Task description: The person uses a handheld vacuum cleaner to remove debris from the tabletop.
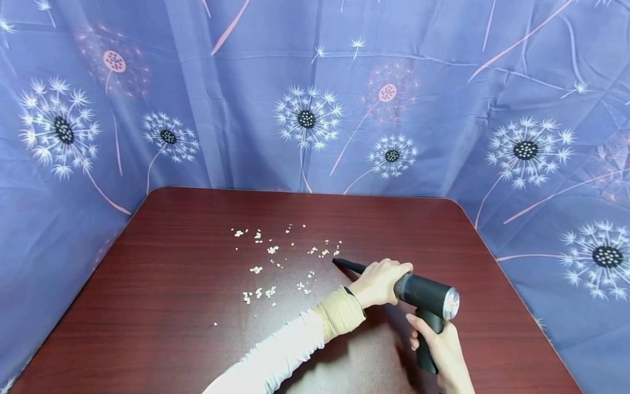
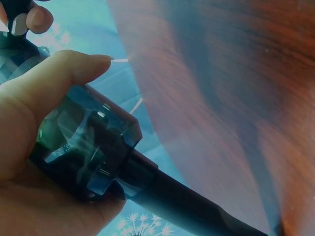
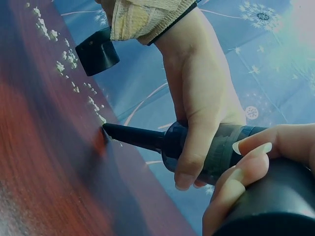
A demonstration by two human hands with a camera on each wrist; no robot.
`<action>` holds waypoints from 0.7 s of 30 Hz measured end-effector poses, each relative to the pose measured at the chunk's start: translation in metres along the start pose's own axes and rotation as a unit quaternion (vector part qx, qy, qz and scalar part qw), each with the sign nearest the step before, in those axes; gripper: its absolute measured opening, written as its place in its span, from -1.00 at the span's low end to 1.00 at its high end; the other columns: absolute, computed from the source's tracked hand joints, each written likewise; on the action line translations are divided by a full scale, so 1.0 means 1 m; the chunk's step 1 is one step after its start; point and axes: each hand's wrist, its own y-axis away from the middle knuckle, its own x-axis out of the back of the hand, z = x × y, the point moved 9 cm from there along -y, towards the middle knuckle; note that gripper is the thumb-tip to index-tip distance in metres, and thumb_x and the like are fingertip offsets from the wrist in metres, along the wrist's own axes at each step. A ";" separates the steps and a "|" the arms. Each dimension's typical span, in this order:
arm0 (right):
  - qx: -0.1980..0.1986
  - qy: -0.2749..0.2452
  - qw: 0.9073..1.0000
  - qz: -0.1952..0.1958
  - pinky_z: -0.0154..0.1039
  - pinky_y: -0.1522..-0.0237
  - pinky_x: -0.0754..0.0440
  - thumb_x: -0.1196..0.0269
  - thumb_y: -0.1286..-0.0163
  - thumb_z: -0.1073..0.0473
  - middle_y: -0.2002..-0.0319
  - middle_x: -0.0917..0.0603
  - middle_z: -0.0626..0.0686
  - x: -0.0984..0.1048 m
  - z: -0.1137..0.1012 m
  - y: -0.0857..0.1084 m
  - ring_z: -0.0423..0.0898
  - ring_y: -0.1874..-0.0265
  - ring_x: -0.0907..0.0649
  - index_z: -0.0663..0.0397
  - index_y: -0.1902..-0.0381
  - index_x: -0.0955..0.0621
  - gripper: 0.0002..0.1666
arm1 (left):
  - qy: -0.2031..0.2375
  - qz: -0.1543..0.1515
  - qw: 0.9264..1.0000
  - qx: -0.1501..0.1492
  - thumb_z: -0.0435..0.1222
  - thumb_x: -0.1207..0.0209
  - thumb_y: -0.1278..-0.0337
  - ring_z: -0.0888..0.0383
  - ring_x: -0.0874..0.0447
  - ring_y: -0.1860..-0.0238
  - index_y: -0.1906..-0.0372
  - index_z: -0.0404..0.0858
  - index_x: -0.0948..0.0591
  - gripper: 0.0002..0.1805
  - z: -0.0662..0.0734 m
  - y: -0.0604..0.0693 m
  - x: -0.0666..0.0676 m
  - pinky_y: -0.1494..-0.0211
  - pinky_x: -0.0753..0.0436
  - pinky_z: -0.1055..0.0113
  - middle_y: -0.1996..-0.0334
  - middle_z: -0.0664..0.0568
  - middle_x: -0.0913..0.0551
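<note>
While the right hand grips the handle of the black handheld vacuum at the lower right of the head view, the left hand holds its see-through front, apparently to steady and aim it. The nozzle slants towards the frame's middle, its tip just beside white crumbs scattered on the brown table.

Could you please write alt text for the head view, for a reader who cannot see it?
The right hand grips the handle of a black handheld vacuum while the left hand holds its front, the narrow nozzle near white crumbs scattered on a dark red table. Blue dandelion-print cloth hangs behind.
</note>
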 end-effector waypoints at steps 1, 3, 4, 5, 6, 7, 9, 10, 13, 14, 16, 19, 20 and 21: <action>-0.001 0.000 1.000 0.001 -0.28 0.59 -0.50 -0.31 -0.28 0.10 0.69 -0.47 -0.08 0.000 0.000 0.000 -0.17 0.75 -0.47 0.04 0.44 -0.49 -0.78 | 0.001 -0.002 1.000 0.000 -0.18 -0.55 0.38 0.26 -0.57 0.30 0.11 0.01 -0.50 -0.40 0.000 0.000 0.000 0.41 -0.46 0.48 0.33 0.18 -0.63; 0.000 -0.001 1.000 0.002 -0.29 0.59 -0.50 -0.32 -0.28 0.10 0.69 -0.47 -0.08 -0.001 0.000 0.001 -0.17 0.76 -0.47 0.04 0.45 -0.49 -0.77 | 0.002 -0.005 1.000 0.000 -0.19 -0.55 0.38 0.26 -0.57 0.30 0.11 0.00 -0.50 -0.41 -0.001 0.000 -0.002 0.41 -0.45 0.48 0.33 0.17 -0.63; 0.002 -0.004 1.000 0.003 -0.28 0.59 -0.50 -0.32 -0.27 0.11 0.69 -0.47 -0.08 -0.001 0.000 0.001 -0.17 0.76 -0.47 0.05 0.45 -0.49 -0.77 | 0.002 -0.006 1.000 -0.001 -0.18 -0.55 0.38 0.26 -0.57 0.30 0.11 0.00 -0.50 -0.41 -0.001 -0.001 -0.002 0.40 -0.46 0.48 0.33 0.17 -0.63; 0.004 -0.006 1.000 0.003 -0.28 0.59 -0.50 -0.32 -0.27 0.11 0.69 -0.47 -0.07 -0.001 0.000 0.001 -0.16 0.76 -0.47 0.05 0.45 -0.49 -0.77 | 0.001 -0.006 1.000 -0.002 -0.18 -0.55 0.38 0.25 -0.57 0.30 0.11 0.00 -0.50 -0.41 -0.001 -0.001 -0.002 0.40 -0.46 0.47 0.33 0.17 -0.63; 0.005 -0.008 1.000 0.004 -0.28 0.59 -0.50 -0.32 -0.27 0.12 0.69 -0.47 -0.07 -0.002 0.000 0.001 -0.16 0.76 -0.47 0.05 0.45 -0.49 -0.77 | 0.000 -0.006 1.000 -0.002 -0.18 -0.55 0.38 0.25 -0.57 0.30 0.11 0.00 -0.50 -0.41 -0.001 -0.001 -0.002 0.40 -0.46 0.47 0.33 0.17 -0.63; 0.006 -0.010 1.000 0.004 -0.28 0.59 -0.50 -0.32 -0.27 0.12 0.70 -0.47 -0.07 -0.002 0.000 0.001 -0.16 0.76 -0.47 0.05 0.46 -0.49 -0.77 | 0.000 -0.007 1.000 -0.003 -0.19 -0.54 0.38 0.25 -0.57 0.30 0.11 0.00 -0.50 -0.41 -0.001 -0.001 -0.002 0.40 -0.46 0.47 0.33 0.17 -0.63; 0.008 -0.014 1.000 0.004 -0.28 0.59 -0.49 -0.31 -0.28 0.13 0.70 -0.47 -0.07 -0.002 0.000 0.001 -0.16 0.76 -0.47 0.04 0.45 -0.49 -0.78 | -0.002 -0.007 1.000 -0.006 -0.19 -0.55 0.39 0.24 -0.58 0.30 0.11 -0.01 -0.50 -0.41 0.000 -0.002 -0.001 0.40 -0.47 0.47 0.33 0.17 -0.63; 0.009 -0.016 1.000 0.005 -0.28 0.60 -0.49 -0.31 -0.28 0.14 0.70 -0.47 -0.07 -0.002 0.000 0.001 -0.16 0.76 -0.46 0.04 0.45 -0.49 -0.78 | -0.003 -0.008 1.000 -0.008 -0.20 -0.55 0.39 0.24 -0.58 0.29 0.11 -0.01 -0.50 -0.41 0.000 -0.002 0.000 0.39 -0.48 0.47 0.33 0.17 -0.63; 0.013 -0.019 1.000 0.006 -0.29 0.61 -0.49 -0.30 -0.29 0.15 0.71 -0.46 -0.08 -0.003 -0.001 0.001 -0.17 0.77 -0.46 0.04 0.45 -0.49 -0.79 | -0.003 -0.010 1.000 -0.008 -0.22 -0.55 0.41 0.24 -0.59 0.28 0.11 -0.01 -0.51 -0.40 0.001 -0.002 0.000 0.38 -0.49 0.46 0.33 0.18 -0.64; 0.014 -0.020 1.000 0.007 -0.29 0.61 -0.49 -0.30 -0.29 0.15 0.71 -0.46 -0.08 -0.003 -0.001 0.001 -0.17 0.77 -0.46 0.05 0.45 -0.49 -0.79 | -0.003 -0.010 1.000 -0.009 -0.22 -0.55 0.42 0.24 -0.60 0.27 0.11 -0.01 -0.51 -0.40 0.001 -0.002 0.001 0.37 -0.50 0.46 0.32 0.18 -0.64; 0.016 -0.022 1.000 0.007 -0.29 0.61 -0.49 -0.30 -0.29 0.15 0.71 -0.46 -0.08 -0.003 -0.001 0.001 -0.17 0.77 -0.45 0.04 0.45 -0.49 -0.79 | -0.002 -0.012 1.000 -0.009 -0.22 -0.55 0.42 0.24 -0.60 0.27 0.11 -0.01 -0.51 -0.40 0.001 -0.002 0.001 0.37 -0.50 0.46 0.32 0.17 -0.64; 0.014 -0.025 1.000 0.006 -0.29 0.60 -0.49 -0.31 -0.28 0.14 0.71 -0.46 -0.08 -0.004 -0.001 0.001 -0.17 0.77 -0.46 0.04 0.45 -0.49 -0.79 | -0.001 -0.012 1.000 -0.010 -0.22 -0.56 0.42 0.24 -0.60 0.27 0.12 -0.01 -0.51 -0.40 0.001 -0.002 0.001 0.36 -0.51 0.46 0.32 0.17 -0.64; 0.013 -0.026 1.000 0.006 -0.29 0.60 -0.49 -0.31 -0.28 0.14 0.70 -0.46 -0.08 -0.004 -0.001 0.002 -0.17 0.77 -0.46 0.04 0.44 -0.49 -0.79 | -0.001 -0.011 1.000 -0.011 -0.22 -0.56 0.42 0.24 -0.60 0.27 0.12 -0.01 -0.51 -0.40 0.001 -0.002 0.001 0.36 -0.51 0.46 0.32 0.17 -0.64; 0.012 -0.026 1.000 0.006 -0.29 0.60 -0.49 -0.31 -0.28 0.14 0.70 -0.46 -0.08 -0.004 -0.001 0.002 -0.17 0.77 -0.46 0.04 0.44 -0.49 -0.79 | -0.001 -0.011 1.000 -0.012 -0.22 -0.56 0.42 0.24 -0.60 0.27 0.12 -0.01 -0.51 -0.39 0.001 -0.002 0.000 0.35 -0.51 0.46 0.32 0.17 -0.63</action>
